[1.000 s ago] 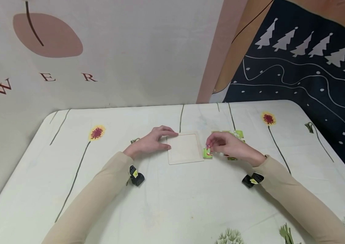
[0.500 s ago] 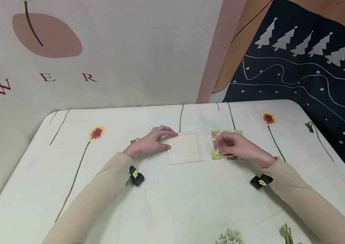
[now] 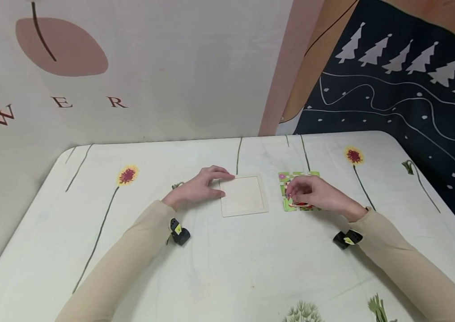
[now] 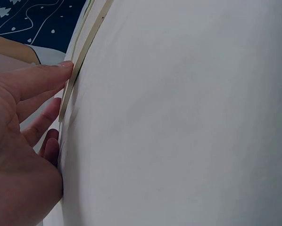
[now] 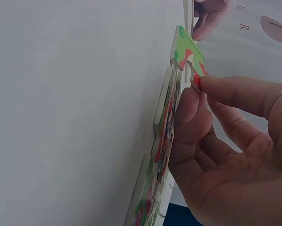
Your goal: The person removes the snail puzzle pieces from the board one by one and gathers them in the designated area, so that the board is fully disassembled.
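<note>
My right hand (image 3: 316,194) pinches a green jigsaw piece (image 5: 190,49) with red and white print between thumb and fingertips. In the right wrist view the piece is tilted up above several other jigsaw pieces (image 5: 163,125), which lie flat below the fingers. From the head camera, the hand hides part of this printed group. My left hand (image 3: 200,187) rests at the left side of a pale, shallow puzzle tray (image 3: 265,205), fingertips and thumb spread along its edge. In the left wrist view, straight fingers touch the tray's thin edge (image 4: 87,44).
The white tablecloth (image 3: 227,268) has printed flowers and stems. A pale cloth with letters hangs behind the table, and a dark cloth with white trees (image 3: 396,98) hangs at the right. Each wrist carries a small black camera (image 3: 348,239).
My right hand has moved right, carrying the pinched jigsaw piece from beside the tray back to the other pieces. The left hand and tray have stayed put.
</note>
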The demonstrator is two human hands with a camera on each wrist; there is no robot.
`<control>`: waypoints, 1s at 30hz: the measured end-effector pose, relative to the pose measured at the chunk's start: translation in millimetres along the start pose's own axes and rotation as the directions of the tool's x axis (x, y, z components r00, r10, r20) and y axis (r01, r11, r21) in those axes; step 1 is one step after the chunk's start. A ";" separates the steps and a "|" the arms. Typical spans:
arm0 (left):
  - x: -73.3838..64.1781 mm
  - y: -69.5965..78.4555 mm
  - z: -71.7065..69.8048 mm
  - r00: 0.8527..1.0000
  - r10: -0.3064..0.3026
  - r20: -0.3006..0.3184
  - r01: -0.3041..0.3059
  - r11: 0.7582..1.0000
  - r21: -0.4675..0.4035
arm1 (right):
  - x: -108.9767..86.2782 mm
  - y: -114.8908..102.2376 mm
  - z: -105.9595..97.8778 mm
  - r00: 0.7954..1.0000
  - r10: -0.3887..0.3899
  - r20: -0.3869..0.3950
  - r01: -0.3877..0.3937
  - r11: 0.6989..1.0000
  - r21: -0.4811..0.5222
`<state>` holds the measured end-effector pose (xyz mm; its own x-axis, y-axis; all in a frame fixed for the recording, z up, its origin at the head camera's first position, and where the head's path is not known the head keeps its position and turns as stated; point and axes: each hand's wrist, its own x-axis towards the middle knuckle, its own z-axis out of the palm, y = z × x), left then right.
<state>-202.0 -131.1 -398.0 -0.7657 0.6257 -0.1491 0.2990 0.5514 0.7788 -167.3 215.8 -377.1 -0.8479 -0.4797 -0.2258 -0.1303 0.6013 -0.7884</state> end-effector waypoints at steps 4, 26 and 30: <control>-0.4 0.4 -0.1 1.000 0.004 0.002 -0.004 1.000 -0.003 | 0.0 -0.3 -0.1 1.000 0.009 -0.004 -0.009 1.000 -0.024; 0.4 0.2 0.3 1.000 -0.015 -0.002 0.015 1.000 -0.012 | 0.6 2.5 -2.7 1.000 0.016 0.009 -0.015 0.997 -0.075; 0.2 0.5 0.4 1.000 -0.014 -0.002 0.014 1.000 -0.013 | -0.7 3.0 -3.0 1.000 0.018 0.000 -0.018 0.996 -0.090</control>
<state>-201.7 -130.5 -397.9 -0.7711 0.6166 -0.1587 0.2805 0.5527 0.7847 -168.7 219.8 -377.6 -0.8503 -0.4685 -0.2399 -0.1604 0.6647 -0.7297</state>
